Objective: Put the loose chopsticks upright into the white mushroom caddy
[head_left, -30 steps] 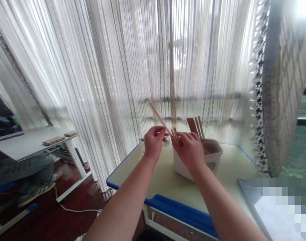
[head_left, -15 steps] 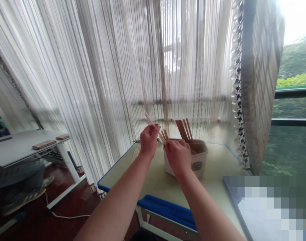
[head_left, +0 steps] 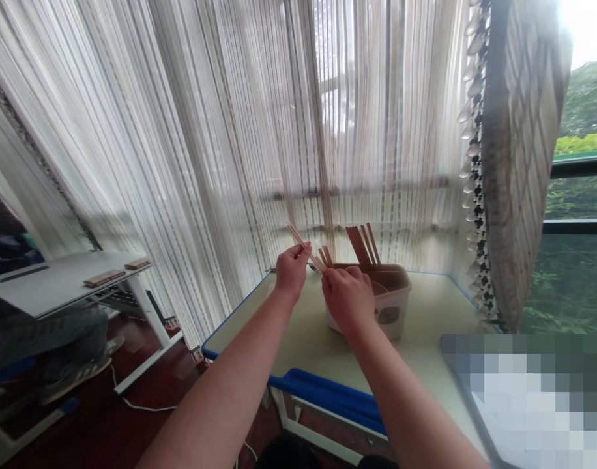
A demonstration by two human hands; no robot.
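Your left hand [head_left: 292, 272] pinches a pale chopstick [head_left: 298, 238], and its lower end reaches your right hand [head_left: 348, 301], which is curled closed around a few short brown sticks [head_left: 325, 256]. The pale chopstick's long axis tilts up and to the left. Just beyond your right hand stands a white caddy [head_left: 393, 307] holding brown chopsticks [head_left: 362, 245] upright.
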